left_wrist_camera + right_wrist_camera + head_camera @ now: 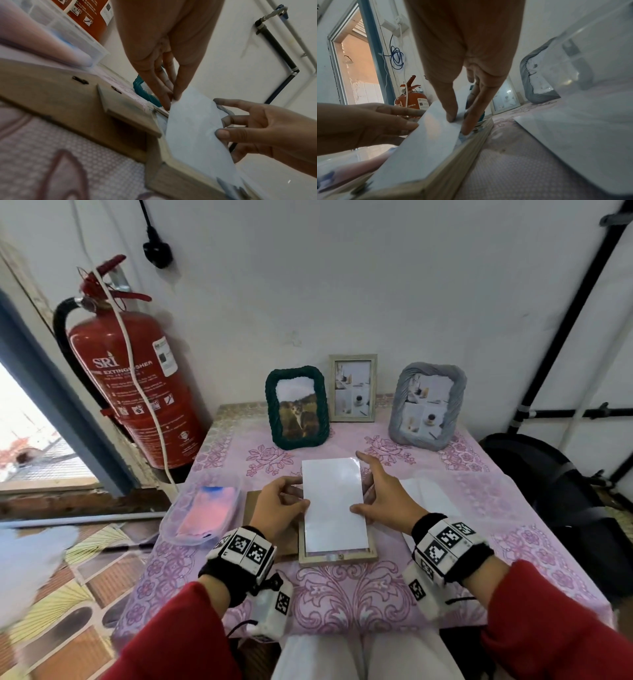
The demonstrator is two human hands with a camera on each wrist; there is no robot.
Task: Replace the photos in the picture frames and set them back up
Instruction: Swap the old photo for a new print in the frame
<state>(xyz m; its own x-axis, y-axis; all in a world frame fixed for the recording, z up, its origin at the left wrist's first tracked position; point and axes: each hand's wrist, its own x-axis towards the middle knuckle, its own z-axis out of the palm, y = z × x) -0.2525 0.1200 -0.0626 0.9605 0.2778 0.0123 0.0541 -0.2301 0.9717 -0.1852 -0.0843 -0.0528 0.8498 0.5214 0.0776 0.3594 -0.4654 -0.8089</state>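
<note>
From the head view, I hold the white photo [334,505] face down by its side edges, my left hand [279,508] and right hand [387,503] each pinching it, its near end tucked into the wooden frame [337,556] lying face down on the table [513,529]. The left wrist view shows the brown backing board [68,97] lying beside the frame. The right wrist view shows my thumb on top. I judge I'm seating the photo; next comes flattening it squarely, then the backing.

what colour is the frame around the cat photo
Dark green, with a ropey braided texture; the head view shows it best.
</note>
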